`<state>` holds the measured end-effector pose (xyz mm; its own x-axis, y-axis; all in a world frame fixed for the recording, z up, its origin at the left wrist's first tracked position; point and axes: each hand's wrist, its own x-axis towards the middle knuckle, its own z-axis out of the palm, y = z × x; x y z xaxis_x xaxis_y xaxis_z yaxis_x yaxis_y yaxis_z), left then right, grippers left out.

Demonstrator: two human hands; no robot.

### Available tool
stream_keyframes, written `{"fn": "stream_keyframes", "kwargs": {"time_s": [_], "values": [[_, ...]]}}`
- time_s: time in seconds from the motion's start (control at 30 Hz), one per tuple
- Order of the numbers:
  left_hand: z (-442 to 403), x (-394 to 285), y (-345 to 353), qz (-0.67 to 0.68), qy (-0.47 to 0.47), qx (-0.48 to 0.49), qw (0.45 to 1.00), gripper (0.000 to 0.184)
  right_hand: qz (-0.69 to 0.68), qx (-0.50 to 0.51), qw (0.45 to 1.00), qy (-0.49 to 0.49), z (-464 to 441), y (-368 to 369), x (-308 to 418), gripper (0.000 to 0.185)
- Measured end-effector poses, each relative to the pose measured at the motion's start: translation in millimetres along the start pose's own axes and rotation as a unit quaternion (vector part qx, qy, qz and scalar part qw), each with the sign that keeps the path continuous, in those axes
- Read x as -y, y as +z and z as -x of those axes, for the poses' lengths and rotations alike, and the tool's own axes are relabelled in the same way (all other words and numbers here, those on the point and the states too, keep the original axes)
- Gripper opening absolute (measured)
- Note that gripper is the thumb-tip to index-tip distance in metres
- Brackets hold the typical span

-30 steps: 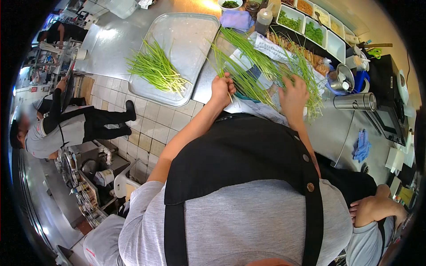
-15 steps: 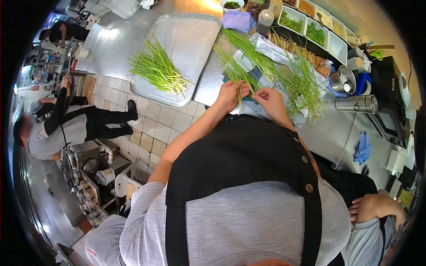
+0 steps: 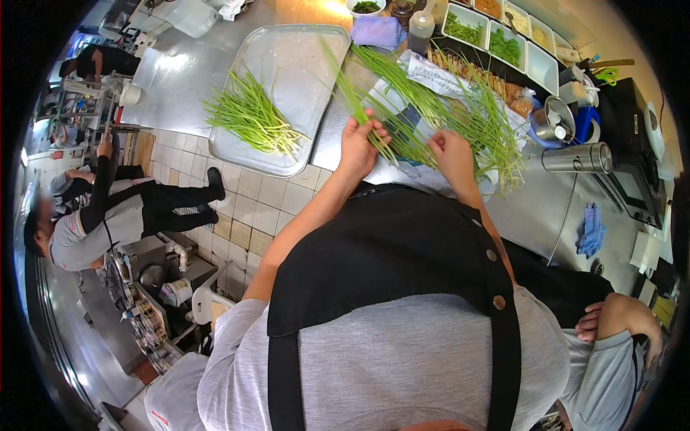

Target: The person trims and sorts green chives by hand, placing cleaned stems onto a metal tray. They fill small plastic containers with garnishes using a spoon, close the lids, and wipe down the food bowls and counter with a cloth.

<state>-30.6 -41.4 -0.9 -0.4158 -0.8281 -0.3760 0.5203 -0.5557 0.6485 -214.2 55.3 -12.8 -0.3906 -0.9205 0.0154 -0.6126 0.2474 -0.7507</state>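
Note:
My left hand (image 3: pixel 359 148) is closed round a few green stalks (image 3: pixel 353 97), whose tips point up over the right edge of the metal tray (image 3: pixel 237 146). To its right, my right hand (image 3: pixel 454 159) has its fingers pinched together beside loose stalks; what it holds, if anything, is too small to make out. A bunch of green stalks (image 3: pixel 251 115) with pale ends lies on the tray. More long stalks (image 3: pixel 489 129) are spread over printed paper (image 3: pixel 431 74) in front of and to the right of my hands.
White containers (image 3: pixel 507 47) of chopped food line the back right. A squeeze bottle (image 3: pixel 420 32), purple cloth (image 3: pixel 377 32), steel cylinder (image 3: pixel 577 158) and blue cloth (image 3: pixel 591 231) are on the counter. One person (image 3: pixel 108 215) stands at left; another's hand (image 3: pixel 624 321) is at lower right.
My left hand closed on stalks near the pile and has moved slightly up and left. My right hand went from the stalks to beside my left hand, then slightly right. The person at left shifted.

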Motion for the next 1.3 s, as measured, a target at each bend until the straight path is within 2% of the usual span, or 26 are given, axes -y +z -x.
{"fn": "stream_keyframes", "kwargs": {"time_s": [0.07,0.17,0.27,0.37,0.4,0.47,0.5,0.57,0.7,0.77,0.9,1.07,1.1,1.2,1.3], "values": [[0,-2,5,0.007,0.005,-0.030,1.000,0.017,0.130,0.055,0.990,0.017,1,-5,-9,0.019],[1,-1,5,0.003,-0.019,-0.028,0.999,0.013,0.166,0.044,0.985,0.009,3,1,-14,0.019],[3,3,5,-0.034,-0.046,-0.019,0.998,0.004,0.150,0.086,0.983,0.064,-1,3,-12,0.020],[1,8,-6,-0.073,-0.082,0.014,0.994,0.009,-0.025,0.091,0.994,0.063,-9,7,-21,0.018],[3,8,-6,-0.074,-0.101,0.026,0.992,0.010,-0.152,0.123,0.976,0.094,-12,5,-18,0.016],[6,11,-6,-0.077,-0.126,0.023,0.989,0.014,-0.394,0.178,0.888,0.154,-17,-2,-16,0.013],[8,13,3,-0.079,-0.131,0.010,0.988,0.015,-0.450,0.193,0.854,0.178,-16,-9,-4,0.011],[12,12,12,-0.064,-0.154,0.005,0.986,0.022,-0.479,0.210,0.832,0.185,-15,-13,9,0.012],[11,10,20,-0.061,-0.119,0.070,0.989,0.020,-0.532,0.261,0.788,0.169,-15,-7,18,0.014],[10,9,20,-0.058,-0.103,0.117,0.986,0.018,-0.529,0.261,0.789,0.174,-13,-5,22,0.014],[13,6,23,-0.077,-0.080,0.106,0.988,0.014,-0.500,0.243,0.817,0.150,-12,1,27,0.014],[9,8,18,-0.070,-0.042,0.049,0.995,0.011,-0.312,0.061,0.948,-0.006,-8,5,44,0.013],[8,9,16,-0.071,-0.037,0.041,0.996,0.010,-0.259,0.022,0.965,-0.038,-7,2,49,0.013],[7,9,14,-0.070,-0.032,0.023,0.997,0.010,-0.116,0.006,0.982,-0.149,-5,-8,56,0.015],[9,6,17,-0.067,-0.046,0.030,0.996,0.011,-0.139,0.008,0.985,-0.101,-3,-5,55,0.015]]}}
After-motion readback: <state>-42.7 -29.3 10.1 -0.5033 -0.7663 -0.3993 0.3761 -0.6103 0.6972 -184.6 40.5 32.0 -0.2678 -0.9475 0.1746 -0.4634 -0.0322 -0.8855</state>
